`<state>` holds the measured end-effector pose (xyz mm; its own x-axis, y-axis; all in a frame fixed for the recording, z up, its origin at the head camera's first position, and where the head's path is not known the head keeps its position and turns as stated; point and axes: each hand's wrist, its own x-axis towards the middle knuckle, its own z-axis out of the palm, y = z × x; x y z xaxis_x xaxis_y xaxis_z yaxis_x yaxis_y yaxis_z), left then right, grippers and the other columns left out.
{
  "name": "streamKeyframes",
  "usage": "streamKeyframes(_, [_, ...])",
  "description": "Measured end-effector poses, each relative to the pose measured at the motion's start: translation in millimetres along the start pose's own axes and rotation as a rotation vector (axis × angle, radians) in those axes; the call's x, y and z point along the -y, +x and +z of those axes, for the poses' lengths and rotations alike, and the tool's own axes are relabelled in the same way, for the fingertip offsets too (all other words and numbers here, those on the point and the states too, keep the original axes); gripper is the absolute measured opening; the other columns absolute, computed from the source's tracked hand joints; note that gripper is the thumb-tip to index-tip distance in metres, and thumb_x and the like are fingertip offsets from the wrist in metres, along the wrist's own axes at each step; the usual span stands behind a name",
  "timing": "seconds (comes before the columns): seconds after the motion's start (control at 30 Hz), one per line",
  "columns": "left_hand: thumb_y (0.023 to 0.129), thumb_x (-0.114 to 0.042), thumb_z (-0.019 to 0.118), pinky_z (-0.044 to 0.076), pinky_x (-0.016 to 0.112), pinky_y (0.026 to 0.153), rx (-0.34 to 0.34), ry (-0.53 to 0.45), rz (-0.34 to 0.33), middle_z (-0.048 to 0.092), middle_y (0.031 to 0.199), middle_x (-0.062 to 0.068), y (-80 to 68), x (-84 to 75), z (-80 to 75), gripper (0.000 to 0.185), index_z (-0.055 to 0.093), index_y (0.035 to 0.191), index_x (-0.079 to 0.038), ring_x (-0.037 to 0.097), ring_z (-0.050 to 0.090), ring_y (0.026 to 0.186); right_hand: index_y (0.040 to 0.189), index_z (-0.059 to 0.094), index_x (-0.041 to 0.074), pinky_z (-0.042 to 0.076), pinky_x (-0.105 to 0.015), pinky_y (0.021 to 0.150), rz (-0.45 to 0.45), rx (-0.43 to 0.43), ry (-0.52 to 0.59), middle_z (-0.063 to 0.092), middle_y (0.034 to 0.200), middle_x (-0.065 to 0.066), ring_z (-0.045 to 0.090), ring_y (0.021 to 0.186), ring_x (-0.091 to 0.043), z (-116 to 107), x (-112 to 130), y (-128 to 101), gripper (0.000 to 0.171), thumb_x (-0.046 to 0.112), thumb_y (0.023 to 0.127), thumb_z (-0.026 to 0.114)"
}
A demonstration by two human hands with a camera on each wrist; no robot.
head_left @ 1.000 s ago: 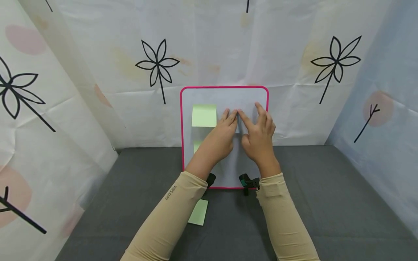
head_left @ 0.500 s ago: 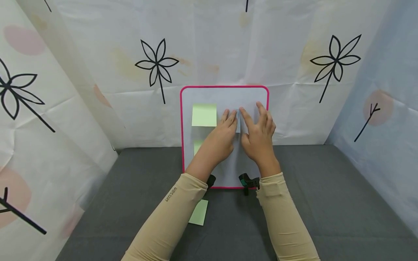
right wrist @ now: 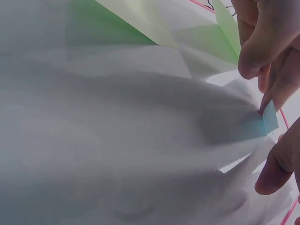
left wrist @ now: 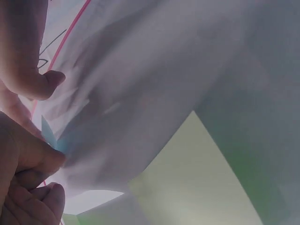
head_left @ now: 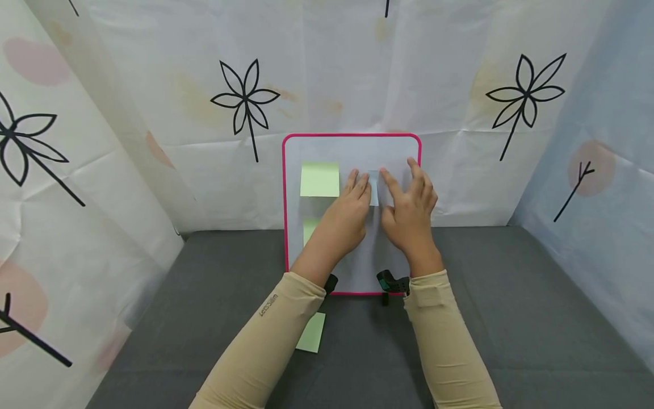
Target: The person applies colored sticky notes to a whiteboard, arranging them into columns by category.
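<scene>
A pale blue sticky note [head_left: 374,190] is on the upper part of a white board with a pink rim [head_left: 352,135]. My left hand [head_left: 343,218] reaches across the board, its extended fingertips on the note's left part and covering much of it. In the right wrist view the note's free end [right wrist: 270,119] stands out a little from the board. Just right of the note, my right hand [head_left: 411,213] has its index fingertip near the note's edge and its other fingers spread upward. It holds nothing.
A green sticky note [head_left: 319,179] is on the board's upper left, with another green note [head_left: 309,230] below, partly behind my left hand. A further green note [head_left: 311,334] lies on the grey table [head_left: 511,318] beside my left sleeve. Patterned cloth [head_left: 357,68] hangs behind.
My right hand has shifted slightly right, away from the blue note, so more of the note shows. My left hand stays at its place on the note.
</scene>
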<state>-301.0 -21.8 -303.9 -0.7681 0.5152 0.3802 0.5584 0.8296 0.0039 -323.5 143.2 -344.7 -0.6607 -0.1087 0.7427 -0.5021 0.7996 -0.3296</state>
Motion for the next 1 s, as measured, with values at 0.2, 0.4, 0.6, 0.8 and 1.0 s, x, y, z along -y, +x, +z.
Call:
streamKeyframes(0.2, [0.1,0.005,0.052,0.016,0.037,0.133,-0.013,-0.001,0.01,0.029,0.172,0.021,2.3,-1.4,-0.6,0.061,0.038,0.159,0.009,0.037,0.014,0.165,0.156,0.056,0.02,0.022,-0.07,0.112,-0.021,0.025,-0.005,0.014,0.174,-0.022,0.019,0.152,-0.048,1.2,0.5,0.5,0.073,-0.003,0.087,0.049])
streamKeyframes(0.4, [0.102,0.001,0.055,0.018,0.038,0.133,0.023,0.011,0.0,0.028,0.173,0.021,2.4,-1.1,2.7,0.058,0.04,0.158,0.01,0.038,0.014,0.165,0.157,0.054,0.019,0.021,-0.071,0.113,0.002,0.038,-0.024,0.012,0.174,-0.023,0.018,0.152,-0.048,2.1,-0.8,-1.5,0.074,-0.004,0.087,0.052])
streamKeyframes(0.6, [0.101,0.003,0.055,0.015,0.038,0.134,-0.016,0.015,0.014,0.031,0.171,0.023,3.5,-2.0,1.2,0.059,0.039,0.157,0.011,0.037,0.015,0.165,0.158,0.052,0.02,0.021,-0.071,0.114,-0.005,0.026,-0.01,0.013,0.174,-0.022,0.019,0.153,-0.049,0.8,-0.7,-0.1,0.079,-0.009,0.085,0.053])
streamKeyframes(0.8, [0.104,0.001,0.051,0.014,0.038,0.134,-0.007,0.033,0.021,0.031,0.171,0.023,3.6,-3.2,1.5,0.055,0.039,0.157,0.012,0.039,0.016,0.165,0.159,0.052,0.021,0.022,-0.07,0.114,0.004,0.057,-0.024,0.01,0.174,-0.022,0.018,0.152,-0.048,1.1,1.4,-1.1,0.083,-0.012,0.083,0.052])
streamKeyframes(1.0, [0.105,-0.001,0.052,0.016,0.037,0.133,0.006,0.027,0.013,0.031,0.171,0.023,1.3,-3.1,4.0,0.055,0.041,0.157,0.011,0.039,0.014,0.165,0.161,0.05,0.022,0.022,-0.07,0.113,0.016,0.046,-0.044,0.01,0.175,-0.021,0.018,0.152,-0.048,-0.5,0.9,-1.9,0.085,-0.011,0.083,0.052])
